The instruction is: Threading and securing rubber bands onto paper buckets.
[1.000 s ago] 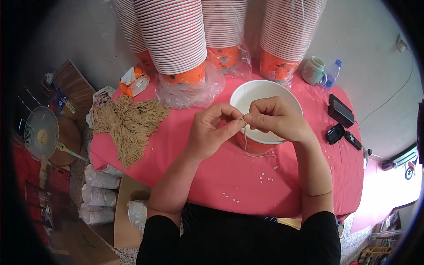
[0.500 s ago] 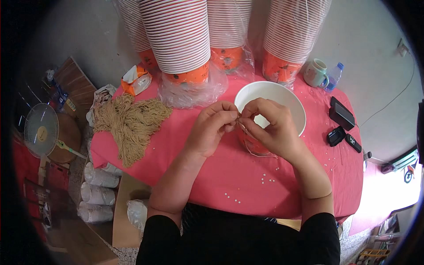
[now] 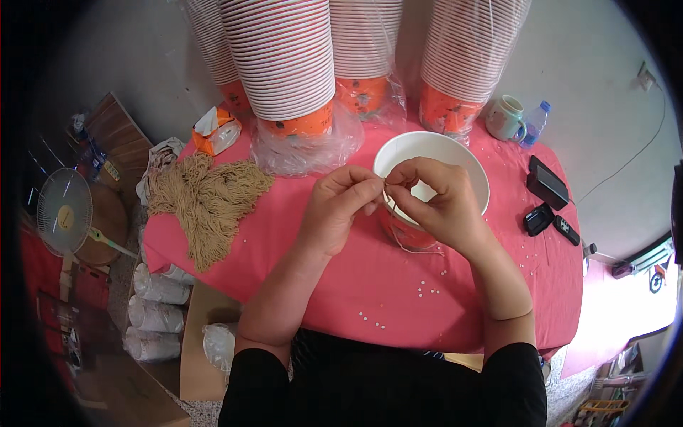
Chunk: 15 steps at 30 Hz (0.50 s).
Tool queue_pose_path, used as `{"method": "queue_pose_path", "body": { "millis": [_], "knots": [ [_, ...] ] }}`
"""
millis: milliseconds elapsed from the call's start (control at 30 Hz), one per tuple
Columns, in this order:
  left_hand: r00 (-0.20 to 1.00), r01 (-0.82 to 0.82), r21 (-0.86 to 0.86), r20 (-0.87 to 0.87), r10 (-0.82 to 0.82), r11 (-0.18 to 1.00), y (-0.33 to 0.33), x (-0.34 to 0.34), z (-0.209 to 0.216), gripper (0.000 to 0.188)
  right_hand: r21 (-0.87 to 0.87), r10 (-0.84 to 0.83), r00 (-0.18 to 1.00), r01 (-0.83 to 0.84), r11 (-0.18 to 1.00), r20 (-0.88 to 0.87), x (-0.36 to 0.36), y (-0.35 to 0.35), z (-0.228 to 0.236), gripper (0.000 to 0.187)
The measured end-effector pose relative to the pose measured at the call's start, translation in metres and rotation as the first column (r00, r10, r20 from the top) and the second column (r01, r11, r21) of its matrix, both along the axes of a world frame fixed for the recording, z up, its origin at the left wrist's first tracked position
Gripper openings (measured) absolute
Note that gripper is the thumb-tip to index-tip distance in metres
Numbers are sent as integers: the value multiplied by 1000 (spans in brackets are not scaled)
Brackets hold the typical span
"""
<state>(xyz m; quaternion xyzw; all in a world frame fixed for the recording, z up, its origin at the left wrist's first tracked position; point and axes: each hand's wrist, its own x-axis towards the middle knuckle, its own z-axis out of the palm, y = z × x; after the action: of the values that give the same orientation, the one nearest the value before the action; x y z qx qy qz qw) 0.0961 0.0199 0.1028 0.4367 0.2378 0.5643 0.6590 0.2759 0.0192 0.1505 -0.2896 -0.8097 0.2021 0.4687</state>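
Note:
In front of a white-and-orange paper bucket (image 3: pixel 472 171), my two hands meet fingertip to fingertip. My left hand (image 3: pixel 334 210) pinches the end of a thin beige string with thumb and index finger. Just to its right, my right hand (image 3: pixel 442 201) has its thumb and forefinger closed on the same spot. From there the string (image 3: pixel 395 239) hangs down along the bucket's orange side and curls onto the pink cloth. My fingers cover the pinched end, so its details are hidden.
Left on the pink tablecloth (image 3: pixel 334 299) lies a heap of beige strings (image 3: pixel 206 206). Tall stacks of paper buckets (image 3: pixel 281 64) stand at the back. A mug (image 3: pixel 504 118), a bottle (image 3: pixel 536 124) and black devices (image 3: pixel 546 183) are at right. Small white beads (image 3: pixel 421 290) lie scattered nearer me.
Both hands stay joined at nearly the same place, with small finger shifts. More of the hanging string now shows below them. The whole view has slid slightly.

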Motion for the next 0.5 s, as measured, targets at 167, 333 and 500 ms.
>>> {"method": "queue_pose_path", "body": {
  "millis": [167,333,500],
  "knots": [
    [970,-133,149,-181,160,980,-2,3,4,8,-7,-16,1000,16,1000,-9,2,0,1,7],
    [906,-213,300,-297,303,930,-3,8,2,5,-8,-24,999,25,1000,28,4,3,-1,8],
    [873,-221,382,-332,357,897,-2,8,0,5,-8,-66,994,67,998,83,6,4,-3,9]
  ]
}}
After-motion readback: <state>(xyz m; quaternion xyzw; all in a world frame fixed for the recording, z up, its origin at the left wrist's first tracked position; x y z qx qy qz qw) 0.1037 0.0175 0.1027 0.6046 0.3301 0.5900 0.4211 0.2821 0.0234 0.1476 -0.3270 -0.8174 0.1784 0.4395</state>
